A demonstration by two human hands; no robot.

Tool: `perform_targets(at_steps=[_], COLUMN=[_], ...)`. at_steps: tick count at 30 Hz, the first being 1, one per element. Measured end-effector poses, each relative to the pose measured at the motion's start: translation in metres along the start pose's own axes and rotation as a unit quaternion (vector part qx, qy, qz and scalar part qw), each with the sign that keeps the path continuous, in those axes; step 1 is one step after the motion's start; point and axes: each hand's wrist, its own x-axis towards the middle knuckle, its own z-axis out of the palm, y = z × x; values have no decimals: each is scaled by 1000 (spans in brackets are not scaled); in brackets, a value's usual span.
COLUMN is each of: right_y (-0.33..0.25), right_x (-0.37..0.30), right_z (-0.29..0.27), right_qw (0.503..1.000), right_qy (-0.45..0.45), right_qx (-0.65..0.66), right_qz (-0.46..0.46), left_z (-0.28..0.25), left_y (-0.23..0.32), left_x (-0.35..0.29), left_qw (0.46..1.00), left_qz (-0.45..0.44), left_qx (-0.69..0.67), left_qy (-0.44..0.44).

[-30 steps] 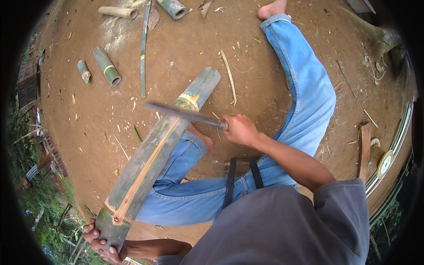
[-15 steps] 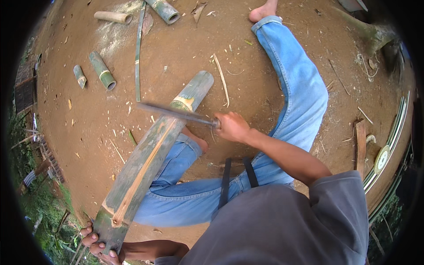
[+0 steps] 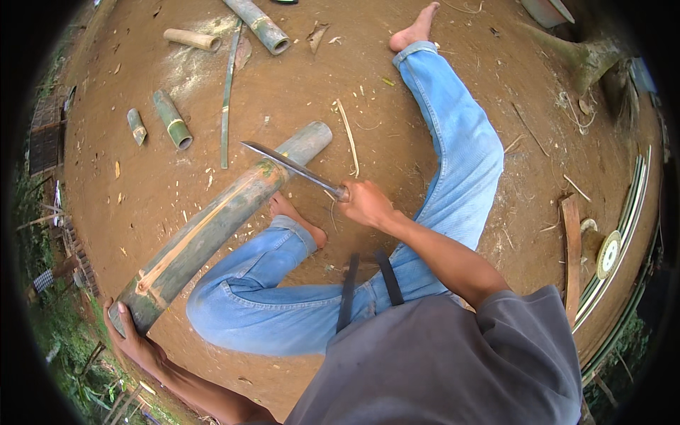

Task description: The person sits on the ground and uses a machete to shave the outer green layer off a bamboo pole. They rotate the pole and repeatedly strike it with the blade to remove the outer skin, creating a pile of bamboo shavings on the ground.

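Observation:
A thick green bamboo culm (image 3: 205, 237) slants from the lower left up to the middle, with a pale shaved strip along its upper side. My left hand (image 3: 133, 340) grips its near lower end, the thumb on top and the other fingers partly hidden at the side. In my right hand (image 3: 368, 205) is the handle of a machete (image 3: 294, 167), with fingers wrapped round it. The blade lies across the culm at the node near its far end, its tip reaching past the left side.
Several cut bamboo pieces (image 3: 172, 119) and a thin bamboo strip (image 3: 227, 106) lie on the dirt at the upper left. A curled shaving (image 3: 347, 134) is beyond the culm. At right are a brown plank (image 3: 571, 248), a round disc (image 3: 608, 255), long poles (image 3: 623, 234) and a tree root (image 3: 588, 60).
The culm's near end has risen and shifted left, so it lies flatter across the view. My left hand has moved with it. The machete blade, blurred before, is now sharp at the node.

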Motion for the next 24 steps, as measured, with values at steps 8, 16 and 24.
perform_targets(at_steps=[8, 16, 24], right_y=[-36, -38, -14], right_x=[-45, -19, 22], right_z=[6, 39, 38], right_qw=[998, 994, 998], right_qy=[-1, -53, -32], right_qx=[12, -26, -40], right_qz=[-70, -87, -45], left_z=[16, -27, -30], left_y=[33, 3, -5], left_x=[-18, -67, -78], left_qw=[984, 983, 986], left_qz=[169, 160, 157], left_qx=[-54, -37, -46], left_qy=[23, -80, -24])
